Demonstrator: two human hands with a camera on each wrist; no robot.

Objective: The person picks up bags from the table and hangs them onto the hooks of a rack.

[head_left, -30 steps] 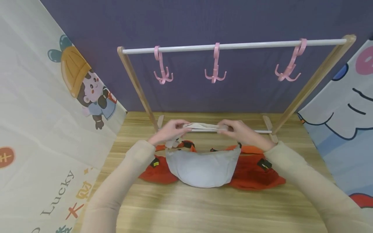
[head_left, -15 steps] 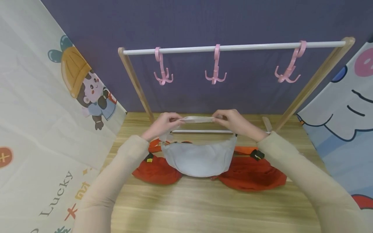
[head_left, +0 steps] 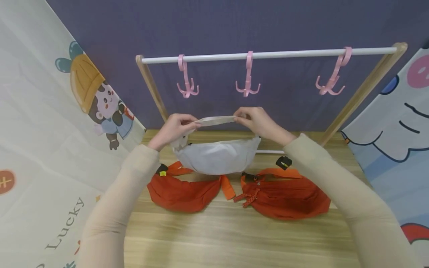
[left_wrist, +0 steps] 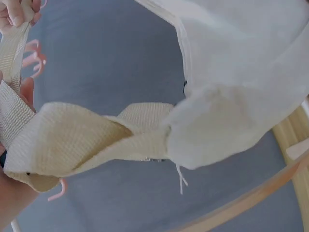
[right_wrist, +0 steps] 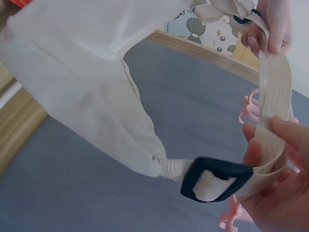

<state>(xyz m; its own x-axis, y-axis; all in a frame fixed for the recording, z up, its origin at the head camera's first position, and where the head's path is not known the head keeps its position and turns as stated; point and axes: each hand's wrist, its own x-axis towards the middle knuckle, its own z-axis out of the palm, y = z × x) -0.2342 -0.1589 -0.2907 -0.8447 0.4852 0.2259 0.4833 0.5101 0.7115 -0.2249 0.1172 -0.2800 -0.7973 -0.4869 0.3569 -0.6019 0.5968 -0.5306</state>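
A: What carries the items?

B: A wood-patterned surface [head_left: 241,242]. A rack [head_left: 363,96] stands by its far edge.

A: Position of the white bag?

B: The white bag [head_left: 218,158] is suspended off the surface, toward the far edge, and from the head view it hides part of the rack's lower bar [head_left: 270,152].

A: Other bags?

B: Two, both lying on the surface. The left red bag [head_left: 186,195] is nearer the left edge. The right red bag [head_left: 291,199] is nearer the right edge, partly behind the right sleeve [head_left: 342,193].

A: Condition of the hands?

B: Both occupied. The left hand [head_left: 175,128] and right hand [head_left: 259,121] each pinch the white bag's strap [head_left: 217,120], with a length stretched between them. Beside the left hand the webbing is folded and twisted.

A: Hooks?

B: Three pink hooks [head_left: 247,80] hang from the top bar [head_left: 301,54], well apart.

A: Smallest part noted?

B: A black buckle [right_wrist: 231,167] on the strap, between the white bag and the right hand.
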